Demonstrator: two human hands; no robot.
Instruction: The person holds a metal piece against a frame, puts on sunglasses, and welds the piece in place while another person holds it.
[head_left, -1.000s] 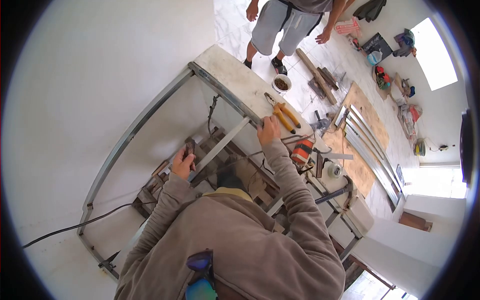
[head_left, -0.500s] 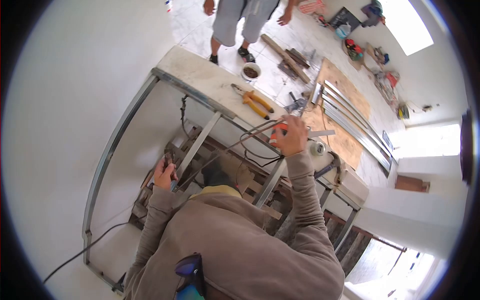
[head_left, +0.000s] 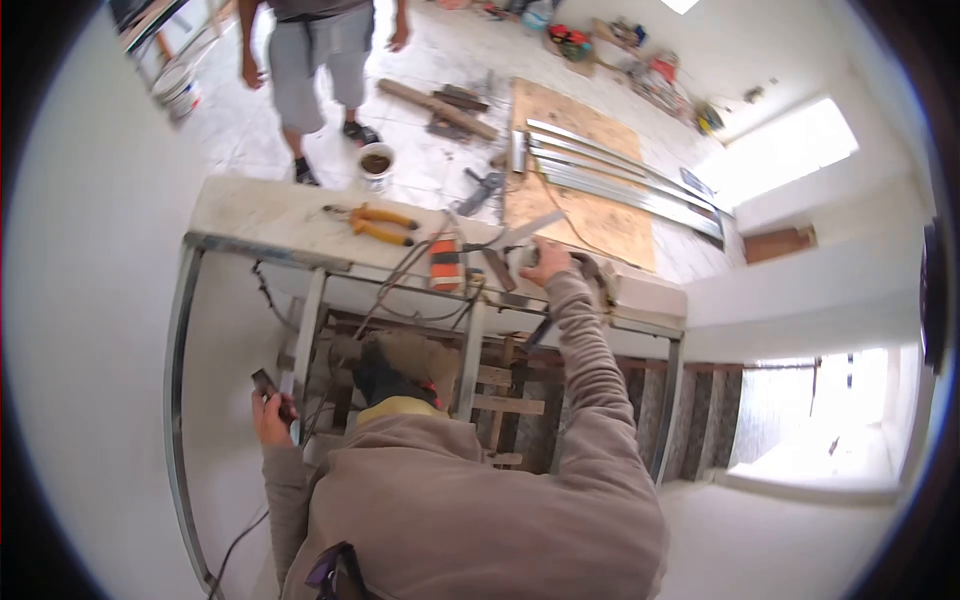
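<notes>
My left hand (head_left: 272, 415) is wrapped round a small dark object (head_left: 266, 384), low at the left beside the metal frame. At the bench, my right hand (head_left: 547, 262) closes on a whitish round can (head_left: 521, 258). Left of that hand, an orange and grey block-shaped thing (head_left: 445, 264) lies near the slab's front edge, among dark cables (head_left: 405, 262). Orange-handled pliers (head_left: 378, 223) rest farther left on the pale slab (head_left: 240, 208). A hammer (head_left: 603, 283) is partly hidden behind my right wrist.
The slab sits on a metal frame (head_left: 313, 310). Beyond it are another person (head_left: 320, 65), a bucket of brown material (head_left: 375, 168), wood pieces (head_left: 440, 110) and metal profiles (head_left: 610, 175) on a board (head_left: 580, 115). A dark cable (head_left: 238, 540) hangs lower left.
The view has turned and shifted. My right hand has left the orange thing and moved right to the can. My left hand has moved outward, still holding the dark object.
</notes>
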